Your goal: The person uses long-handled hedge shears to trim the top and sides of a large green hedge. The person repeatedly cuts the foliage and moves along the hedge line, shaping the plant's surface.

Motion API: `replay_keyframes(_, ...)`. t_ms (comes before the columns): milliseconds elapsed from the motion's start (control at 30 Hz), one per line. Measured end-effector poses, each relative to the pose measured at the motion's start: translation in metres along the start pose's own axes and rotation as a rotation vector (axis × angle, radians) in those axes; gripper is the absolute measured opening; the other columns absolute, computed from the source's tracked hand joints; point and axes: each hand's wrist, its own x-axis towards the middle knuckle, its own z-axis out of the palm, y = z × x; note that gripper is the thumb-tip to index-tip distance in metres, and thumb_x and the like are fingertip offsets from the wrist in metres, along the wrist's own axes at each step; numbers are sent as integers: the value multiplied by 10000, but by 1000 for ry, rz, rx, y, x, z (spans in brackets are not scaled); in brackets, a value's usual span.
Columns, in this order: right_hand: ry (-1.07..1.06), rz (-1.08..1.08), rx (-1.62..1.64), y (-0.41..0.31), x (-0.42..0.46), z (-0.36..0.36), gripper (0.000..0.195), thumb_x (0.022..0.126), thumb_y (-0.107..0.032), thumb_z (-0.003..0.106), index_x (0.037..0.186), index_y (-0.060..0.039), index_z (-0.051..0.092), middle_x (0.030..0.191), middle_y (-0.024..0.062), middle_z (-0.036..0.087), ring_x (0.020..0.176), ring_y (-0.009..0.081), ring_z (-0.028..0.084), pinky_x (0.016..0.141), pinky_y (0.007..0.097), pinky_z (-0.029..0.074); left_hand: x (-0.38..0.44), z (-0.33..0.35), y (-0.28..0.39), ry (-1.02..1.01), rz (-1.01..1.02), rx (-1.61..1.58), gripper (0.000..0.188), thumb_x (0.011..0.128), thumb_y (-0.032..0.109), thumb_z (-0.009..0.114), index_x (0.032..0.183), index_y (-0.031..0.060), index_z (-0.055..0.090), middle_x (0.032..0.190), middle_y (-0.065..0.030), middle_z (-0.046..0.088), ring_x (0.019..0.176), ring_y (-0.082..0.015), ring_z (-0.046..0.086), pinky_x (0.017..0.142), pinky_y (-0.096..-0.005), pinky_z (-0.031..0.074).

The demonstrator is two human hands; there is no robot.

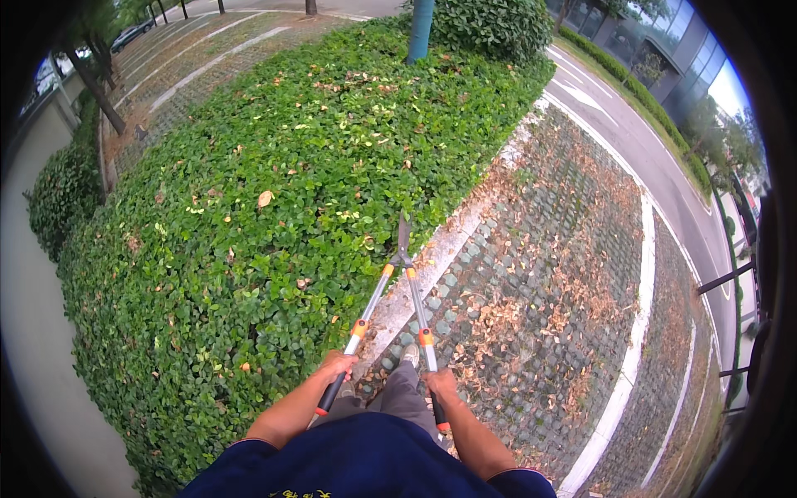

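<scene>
A pair of long-handled hedge shears point(404, 239) points away from me, its blades close together at the right edge of a broad leafy hedge point(268, 249). My left hand point(339, 364) grips the black end of the left handle. Around the right handle, my right hand point(441, 381) is closed. Both handles are silver tubes with orange fittings, spread slightly apart. The blade tips reach in among the leaves and are partly hard to make out. Dry leaves and pale cut leaves lie scattered over the hedge top.
A pale stone kerb point(451, 246) borders the hedge. Beside it, grass-block paving point(529, 299) carries many fallen brown leaves. A blue-green pole point(421, 31) rises from the hedge's far end, near a rounded bush point(489, 28). A grey wall point(43, 311) stands left; a road point(585, 103) curves at right.
</scene>
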Motion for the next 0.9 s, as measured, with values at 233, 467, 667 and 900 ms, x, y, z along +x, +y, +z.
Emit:
replay_keyframes(233,65,95,-26,-13,-18,39,154,780,-80,692,762,34,591,591,79,598,425,151,554,396,309,455,-14,22,-2,-15,-27,-34,199,798,174,705,803,5,598,570,-51,562,421,-156,538,389,-296,449)
replay_keyframes(467,74,103,-230,3,-14,-13,130,787,-72,690,780,32,613,585,80,593,427,159,554,403,309,447,-21,-5,-16,-48,-65,-1,228,835,221,725,769,61,577,558,-24,527,411,-139,510,386,-296,436)
replay_keyframes(667,9,72,-430,-25,-18,-67,178,730,-115,703,770,41,625,599,86,619,457,160,597,444,314,492,-1,-55,-23,-287,-211,-72,310,871,369,714,881,92,577,760,-83,646,583,-192,642,524,-317,559)
replay_keyframes(900,-35,19,-458,-39,3,-103,172,740,-121,702,775,31,630,600,86,617,467,159,603,445,315,494,16,-20,23,-340,-300,-2,392,848,440,741,874,105,538,708,-52,614,564,-197,641,512,-337,551)
